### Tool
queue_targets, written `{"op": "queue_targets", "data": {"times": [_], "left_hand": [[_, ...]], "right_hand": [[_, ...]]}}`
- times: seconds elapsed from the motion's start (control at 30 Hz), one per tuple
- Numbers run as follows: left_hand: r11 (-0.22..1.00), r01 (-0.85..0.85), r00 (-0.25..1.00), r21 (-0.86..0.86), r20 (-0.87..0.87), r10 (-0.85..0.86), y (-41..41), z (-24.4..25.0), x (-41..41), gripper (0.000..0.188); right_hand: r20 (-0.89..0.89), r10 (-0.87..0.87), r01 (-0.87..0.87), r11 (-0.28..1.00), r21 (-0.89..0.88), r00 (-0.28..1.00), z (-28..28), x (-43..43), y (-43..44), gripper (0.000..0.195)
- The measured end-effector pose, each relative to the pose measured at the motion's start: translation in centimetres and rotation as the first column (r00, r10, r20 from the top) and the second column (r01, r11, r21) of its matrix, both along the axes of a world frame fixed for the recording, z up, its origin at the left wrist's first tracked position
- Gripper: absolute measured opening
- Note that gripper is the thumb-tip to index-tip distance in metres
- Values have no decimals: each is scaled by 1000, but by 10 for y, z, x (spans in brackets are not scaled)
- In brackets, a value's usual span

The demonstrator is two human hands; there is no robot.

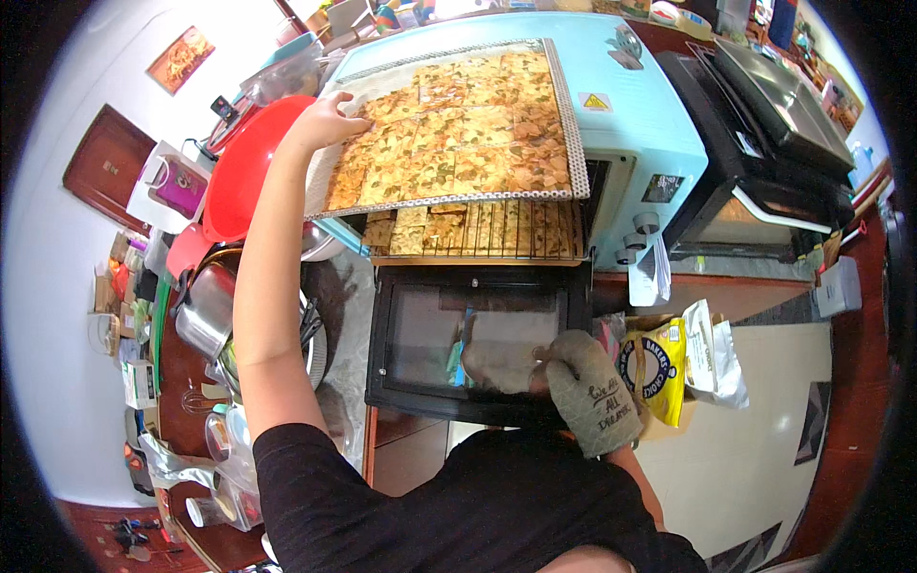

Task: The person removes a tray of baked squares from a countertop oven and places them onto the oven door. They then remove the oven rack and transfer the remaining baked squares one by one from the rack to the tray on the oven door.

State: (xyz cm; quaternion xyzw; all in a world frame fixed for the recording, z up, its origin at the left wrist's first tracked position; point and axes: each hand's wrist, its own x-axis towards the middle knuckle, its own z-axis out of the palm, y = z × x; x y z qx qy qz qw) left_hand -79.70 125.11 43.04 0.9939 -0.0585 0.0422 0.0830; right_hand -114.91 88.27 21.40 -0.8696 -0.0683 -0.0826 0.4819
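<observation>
A perforated metal tray (577, 154) rests on top of a light blue countertop oven (645, 93), its front edge overhanging the opening. It bears a thin, browned sheet of almond flakes and green seeds (458, 129), scored into rectangles. My left hand (329, 123) is over the tray's left edge, thumb and forefinger apart, the thumb by the sheet's edge. My right hand, inside a grey oven mitt (591, 394) with writing, is at the right side of the lowered oven door (473, 344); whether it grips anything is hidden. Similar baked pieces (408, 233) lie under a wire rack (523, 229) in the oven.
At left stand a red bowl (251, 168) and a steel pot (208, 308). A black oven (759, 215) carrying a deep metal pan (788, 93) is at right. Below the blue oven's right side, a yellow bag (663, 372) and a silver bag (713, 358) sit in a cardboard box.
</observation>
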Motion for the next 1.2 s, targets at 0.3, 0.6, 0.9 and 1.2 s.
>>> {"op": "queue_targets", "data": {"times": [0.3, 0.6, 0.9, 1.2], "left_hand": [[965, -38, 997, -260, 59, 55, 16, -3, 4, 91], [773, 71, 997, -630, 46, -54, 38, 32, -80, 70], [624, 305, 842, -719, -102, -530, -73, -19, -267, 69], [870, 356, 933, -342, 72, -353, -88, -195, -132, 53]], "right_hand": [[62, -68, 68, 998, 8, 996, 4, -2, -2, 19], [24, -53, 55, 997, -59, 998, -4, -10, 4, 22], [50, -2, 4, 999, -40, 999, -6, -11, 4, 19], [36, -41, 42, 999, -2, 998, 10, -21, 9, 21]]}}
